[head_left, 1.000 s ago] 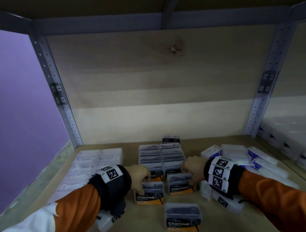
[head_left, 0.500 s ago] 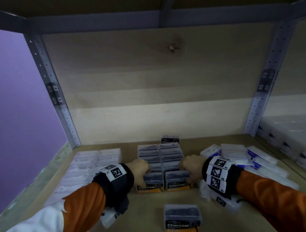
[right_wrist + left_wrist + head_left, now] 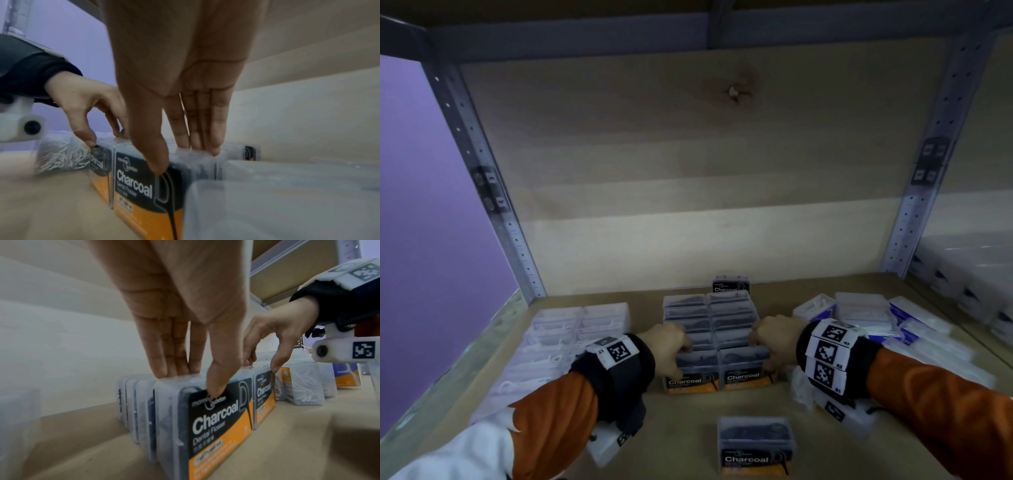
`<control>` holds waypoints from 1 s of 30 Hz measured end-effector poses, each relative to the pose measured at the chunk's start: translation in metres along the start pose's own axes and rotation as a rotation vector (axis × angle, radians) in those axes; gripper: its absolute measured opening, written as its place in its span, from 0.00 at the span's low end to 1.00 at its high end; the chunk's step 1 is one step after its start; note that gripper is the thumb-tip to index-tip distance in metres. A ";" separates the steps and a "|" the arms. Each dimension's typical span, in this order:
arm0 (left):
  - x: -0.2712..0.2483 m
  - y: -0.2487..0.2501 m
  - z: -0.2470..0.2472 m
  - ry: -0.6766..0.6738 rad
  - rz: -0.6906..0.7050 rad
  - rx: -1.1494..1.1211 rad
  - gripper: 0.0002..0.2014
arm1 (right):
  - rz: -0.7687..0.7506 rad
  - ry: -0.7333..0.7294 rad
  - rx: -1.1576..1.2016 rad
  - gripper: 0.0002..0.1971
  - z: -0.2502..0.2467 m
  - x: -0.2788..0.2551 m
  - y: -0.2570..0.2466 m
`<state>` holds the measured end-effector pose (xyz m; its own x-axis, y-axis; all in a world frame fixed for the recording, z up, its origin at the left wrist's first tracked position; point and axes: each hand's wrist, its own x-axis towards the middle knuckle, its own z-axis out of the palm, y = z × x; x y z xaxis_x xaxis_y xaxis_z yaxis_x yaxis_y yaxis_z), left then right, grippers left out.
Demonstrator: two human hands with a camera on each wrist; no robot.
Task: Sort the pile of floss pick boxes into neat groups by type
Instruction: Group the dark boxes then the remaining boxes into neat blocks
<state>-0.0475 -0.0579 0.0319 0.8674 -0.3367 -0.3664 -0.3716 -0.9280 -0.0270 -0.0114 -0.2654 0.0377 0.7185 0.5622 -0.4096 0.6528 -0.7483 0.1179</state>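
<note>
Two rows of upright Charcoal floss boxes [image 3: 709,322] stand mid-shelf. My left hand [image 3: 678,349] pinches the front box of the left row [image 3: 690,375], thumb on its black-and-orange label and fingers behind its top edge [image 3: 193,381]. My right hand [image 3: 763,346] pinches the front box of the right row [image 3: 748,370] the same way [image 3: 180,155]. Both front boxes [image 3: 216,426] [image 3: 139,191] stand against the boxes behind them. One loose Charcoal box [image 3: 755,445] lies nearer to me. Another Charcoal box [image 3: 731,285] stands behind the rows.
Clear boxes of white picks [image 3: 571,329] lie in rows on the left. A loose pile of white and blue-labelled boxes [image 3: 866,315] sits on the right, with one box [image 3: 839,411] under my right wrist. The wooden back wall [image 3: 705,240] and metal uprights [image 3: 517,246] enclose the shelf.
Both hands have slid the two front Charcoal boxes away from me until they closed up against the rows. The loose box in front has stayed put.
</note>
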 end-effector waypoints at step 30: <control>0.021 0.015 -0.036 0.030 0.108 0.056 0.22 | -0.156 0.018 0.282 0.28 0.046 -0.066 -0.042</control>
<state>-0.0228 -0.0852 0.0574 0.8306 -0.4393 -0.3423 -0.4803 -0.8761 -0.0411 -0.0975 -0.2874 0.0181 0.6207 0.6819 -0.3869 0.6649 -0.7193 -0.2012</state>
